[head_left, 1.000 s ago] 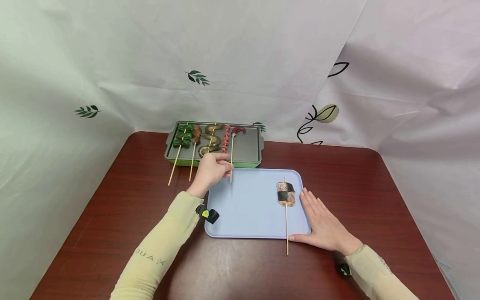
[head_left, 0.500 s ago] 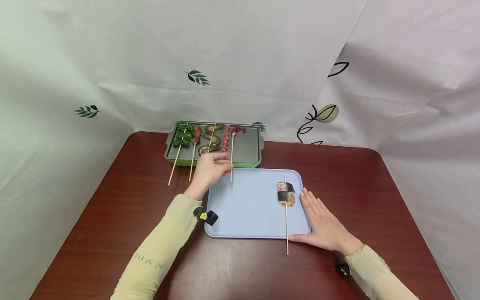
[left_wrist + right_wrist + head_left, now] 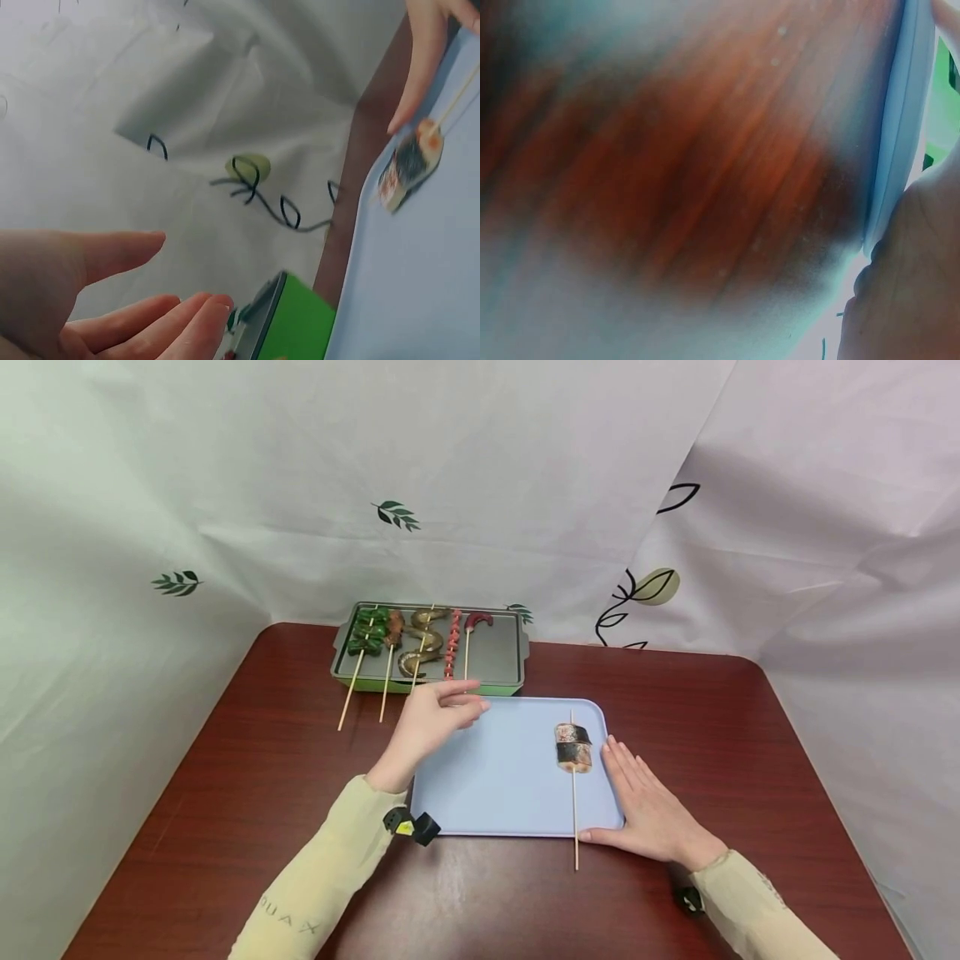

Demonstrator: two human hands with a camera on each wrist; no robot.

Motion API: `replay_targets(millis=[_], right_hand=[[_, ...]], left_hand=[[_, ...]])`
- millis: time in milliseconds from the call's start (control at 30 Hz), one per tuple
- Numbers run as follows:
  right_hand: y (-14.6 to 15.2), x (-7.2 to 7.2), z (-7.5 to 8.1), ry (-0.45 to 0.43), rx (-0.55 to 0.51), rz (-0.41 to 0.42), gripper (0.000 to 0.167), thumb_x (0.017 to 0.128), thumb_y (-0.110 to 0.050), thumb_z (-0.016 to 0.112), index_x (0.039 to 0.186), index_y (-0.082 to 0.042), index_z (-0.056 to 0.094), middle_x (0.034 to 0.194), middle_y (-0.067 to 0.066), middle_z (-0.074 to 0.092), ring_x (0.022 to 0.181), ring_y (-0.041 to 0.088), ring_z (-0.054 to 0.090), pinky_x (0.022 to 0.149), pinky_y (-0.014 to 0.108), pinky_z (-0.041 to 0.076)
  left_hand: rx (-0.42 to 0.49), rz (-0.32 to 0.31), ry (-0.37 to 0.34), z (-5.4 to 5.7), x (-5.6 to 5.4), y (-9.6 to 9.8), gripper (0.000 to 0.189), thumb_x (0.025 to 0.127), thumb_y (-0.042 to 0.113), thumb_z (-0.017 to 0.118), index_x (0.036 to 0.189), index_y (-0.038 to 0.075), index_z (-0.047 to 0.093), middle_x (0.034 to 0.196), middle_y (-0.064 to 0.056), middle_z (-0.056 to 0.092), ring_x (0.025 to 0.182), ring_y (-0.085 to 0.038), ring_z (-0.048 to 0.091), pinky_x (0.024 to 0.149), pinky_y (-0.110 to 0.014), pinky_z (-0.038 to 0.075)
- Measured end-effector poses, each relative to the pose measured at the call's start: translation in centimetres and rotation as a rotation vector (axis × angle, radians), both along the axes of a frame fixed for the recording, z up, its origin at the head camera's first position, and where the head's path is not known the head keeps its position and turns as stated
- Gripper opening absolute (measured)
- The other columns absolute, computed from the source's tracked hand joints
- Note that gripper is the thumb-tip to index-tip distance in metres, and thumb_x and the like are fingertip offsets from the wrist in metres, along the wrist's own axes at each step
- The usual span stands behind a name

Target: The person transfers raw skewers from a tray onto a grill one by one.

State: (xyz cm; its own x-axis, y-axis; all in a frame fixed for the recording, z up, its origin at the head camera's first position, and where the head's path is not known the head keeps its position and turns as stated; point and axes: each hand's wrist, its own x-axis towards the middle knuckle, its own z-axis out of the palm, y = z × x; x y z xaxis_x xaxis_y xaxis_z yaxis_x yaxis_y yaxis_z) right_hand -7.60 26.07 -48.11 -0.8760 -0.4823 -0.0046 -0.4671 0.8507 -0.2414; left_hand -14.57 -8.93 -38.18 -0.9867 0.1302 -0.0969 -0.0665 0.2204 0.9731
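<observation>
My left hand (image 3: 433, 723) hovers over the upper left of the light blue tray (image 3: 487, 777), just in front of the grill pan. Its thumb and fingers are apart with nothing between them, as the left wrist view also shows. Behind its fingertips, a skewer with a dark red curled piece (image 3: 478, 621) lies on the grill pan (image 3: 501, 652); the stick's lower end is hidden by the hand. My right hand (image 3: 652, 814) rests against the tray's right edge, fingers straight. On the tray's right side lies a skewer of black-banded rolls (image 3: 573, 750), its stick overhanging the front edge.
Also on the pan are a green pepper skewer (image 3: 367, 631), a brown meat skewer (image 3: 393, 627), a shrimp-like skewer (image 3: 422, 642) and a skewer of small red pieces (image 3: 452, 643). Several sticks overhang its front. A pale cloth (image 3: 480, 485) hangs behind the brown table (image 3: 247, 760).
My left hand has let go of the red curled skewer's stick and shifted slightly right and towards me, its fingers opening. The right hand and the tray have stayed put.
</observation>
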Motion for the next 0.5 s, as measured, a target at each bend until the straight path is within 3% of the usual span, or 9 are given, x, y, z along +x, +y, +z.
replay_targets(millis=[133,500], right_hand=[[0.0,0.0,0.0,0.001,-0.003,0.0,0.128,0.078,-0.084,0.062,0.159,0.005,0.018,0.167,0.021,0.01,0.152,0.038,0.014,0.121,0.053,0.021],[0.0,0.1,0.0,0.009,-0.001,0.003,0.128,0.078,-0.083,0.063,0.159,0.006,0.018,0.167,0.022,0.01,0.152,0.038,0.015,0.121,0.053,0.021]], left_hand=[[-0.023,-0.038,0.011,0.0,1.2,0.8,0.04,0.089,0.022,0.081,0.126,0.009,0.073,0.102,-0.004,0.076,0.085,-0.021,0.074,0.078,-0.034,0.061],[-0.098,-0.13,0.028,-1.4,3.4,2.9,0.042,0.087,0.029,0.083,0.123,0.01,0.074,0.102,-0.001,0.076,0.097,-0.016,0.072,0.083,-0.036,0.059]])
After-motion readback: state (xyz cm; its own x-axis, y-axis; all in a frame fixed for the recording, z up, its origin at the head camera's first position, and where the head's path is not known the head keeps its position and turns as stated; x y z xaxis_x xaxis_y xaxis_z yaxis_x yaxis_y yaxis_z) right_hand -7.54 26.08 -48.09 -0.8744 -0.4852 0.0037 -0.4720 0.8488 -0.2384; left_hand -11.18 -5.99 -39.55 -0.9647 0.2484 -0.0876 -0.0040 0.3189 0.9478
